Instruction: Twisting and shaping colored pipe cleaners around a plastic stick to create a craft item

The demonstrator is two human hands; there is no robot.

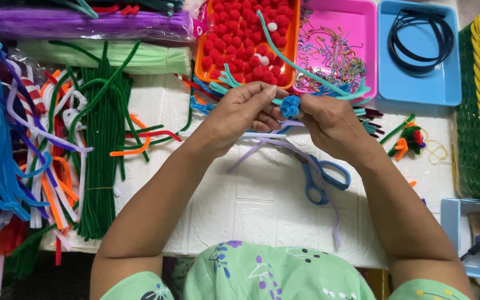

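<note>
Now blue flower (290, 105) btwn left hand (241, 111) & right hand (329, 121).

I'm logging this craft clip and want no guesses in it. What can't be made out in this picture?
Head view only:
- Small blue fuzzy flower-shaped piece: mostly covered by the fingers of the left hand and right hand, so how it is gripped is unclear.
- Blue-handled scissors: blades hidden under the right wrist.
- Tangle of small metallic chains in the pink plastic tray: too fine to tell apart.
- Green and yellow woven basket: cut off by the right edge.

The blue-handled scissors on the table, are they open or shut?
Cannot tell for sure: the scissors lie flat below the right hand, handles close together, but the wrist hides the blades.
</note>
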